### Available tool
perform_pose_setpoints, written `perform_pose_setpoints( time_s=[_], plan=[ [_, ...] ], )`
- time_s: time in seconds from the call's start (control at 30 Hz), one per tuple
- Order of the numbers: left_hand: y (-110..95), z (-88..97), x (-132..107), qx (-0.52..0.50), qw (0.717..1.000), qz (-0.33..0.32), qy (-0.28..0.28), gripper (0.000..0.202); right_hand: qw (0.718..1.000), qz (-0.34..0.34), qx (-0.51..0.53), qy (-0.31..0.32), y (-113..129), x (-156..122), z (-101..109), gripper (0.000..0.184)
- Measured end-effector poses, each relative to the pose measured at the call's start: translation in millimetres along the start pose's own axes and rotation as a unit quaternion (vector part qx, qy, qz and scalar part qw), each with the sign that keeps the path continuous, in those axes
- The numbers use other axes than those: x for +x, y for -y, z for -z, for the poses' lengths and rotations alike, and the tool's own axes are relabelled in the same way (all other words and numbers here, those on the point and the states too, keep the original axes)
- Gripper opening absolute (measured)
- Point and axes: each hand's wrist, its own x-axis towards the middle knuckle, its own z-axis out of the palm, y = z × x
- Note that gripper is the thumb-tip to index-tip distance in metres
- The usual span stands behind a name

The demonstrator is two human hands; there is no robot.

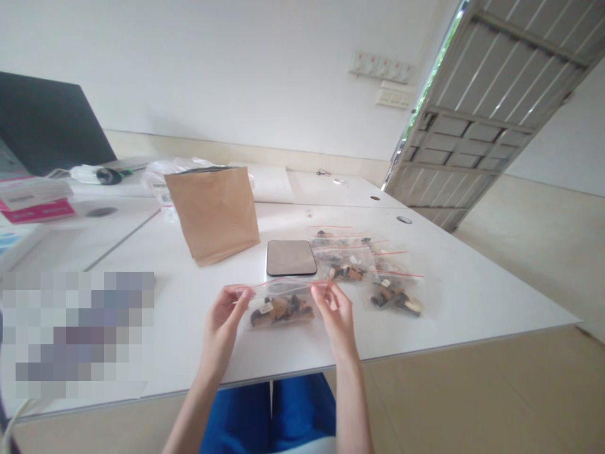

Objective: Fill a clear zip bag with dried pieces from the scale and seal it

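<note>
Single head-worn view, forward and down, close over the white table (425,315)

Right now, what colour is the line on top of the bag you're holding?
Red, along the bag's zip strip, seen in the head view.

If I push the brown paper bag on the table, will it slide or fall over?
The paper bag stands upright and already leans a little, so a high push would probably tip it. Its thin paper likely dents; low down, it may slide on the smooth table.
</note>
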Motion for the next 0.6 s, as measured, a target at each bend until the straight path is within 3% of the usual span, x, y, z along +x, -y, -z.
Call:
perform_pose_setpoints(
  time_s=[0.33, 0.6],
  plan=[
    [1.1, 0.4, -0.6, 0.029, 1.000, 0.003, -0.009, 0.027, 0.995, -0.037, 0.062, -0.075, -8.2, 2.8, -2.8, 0.026],
    [-5.6, -5.4, -2.6, -0.014, 0.999, 0.010, 0.027, 0.031, 0.998, -0.033, 0.045, -0.009, -0.2, -1.4, -7.6, 0.024]
  ],
)
